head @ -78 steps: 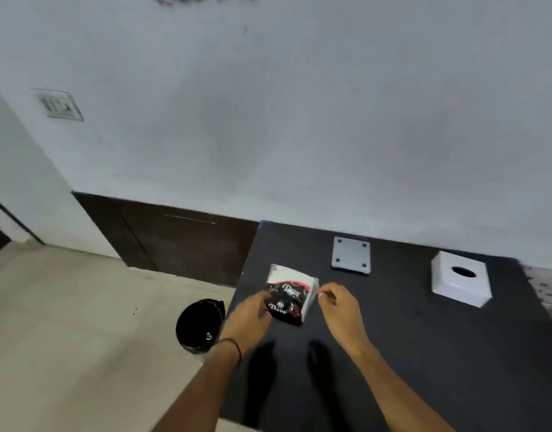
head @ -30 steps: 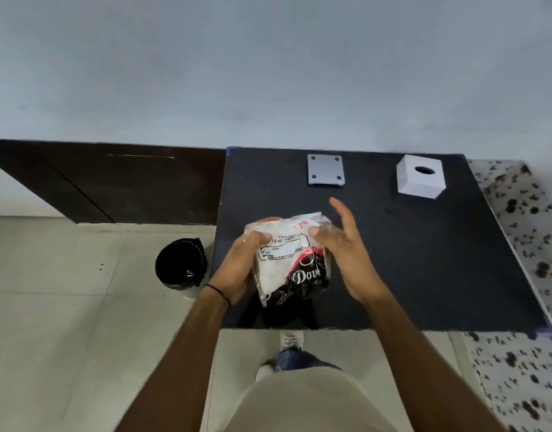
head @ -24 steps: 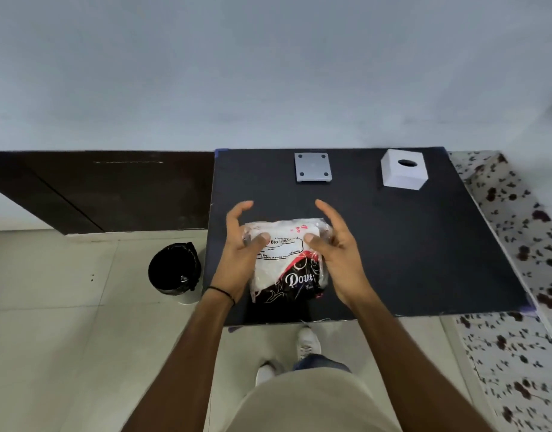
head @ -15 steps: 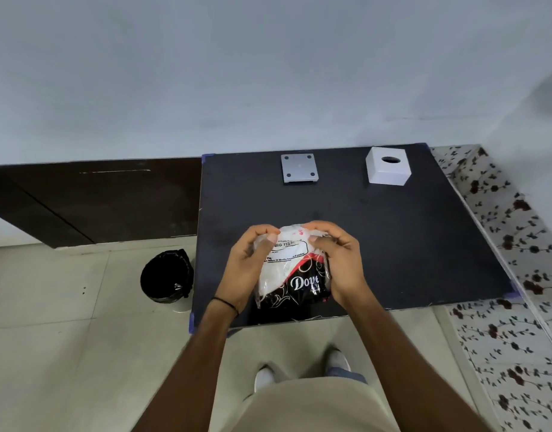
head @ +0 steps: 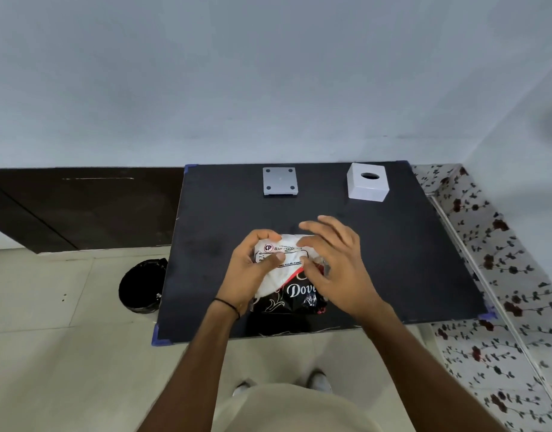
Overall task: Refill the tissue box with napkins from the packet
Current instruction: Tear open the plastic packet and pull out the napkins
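A white, black and red napkin packet [head: 285,277] stands near the front edge of the black table [head: 393,260]. My left hand [head: 252,269] grips its left side, thumb pressed on the white label. My right hand [head: 333,260] pinches the packet's plastic with thumb and forefinger while its other fingers spread out above the top. The white tissue box [head: 367,182], with an oval hole in its top, sits at the table's back right, well away from both hands.
A grey square plate [head: 280,181] with corner holes lies at the back middle of the table. A black bin [head: 142,286] stands on the floor left of the table. A flower-patterned ledge [head: 492,260] runs along the right. The wall is behind.
The view has shifted slightly. My right hand's fingers have lifted and spread from over the packet's top, keeping a pinch on the plastic. My left hand keeps its grip.
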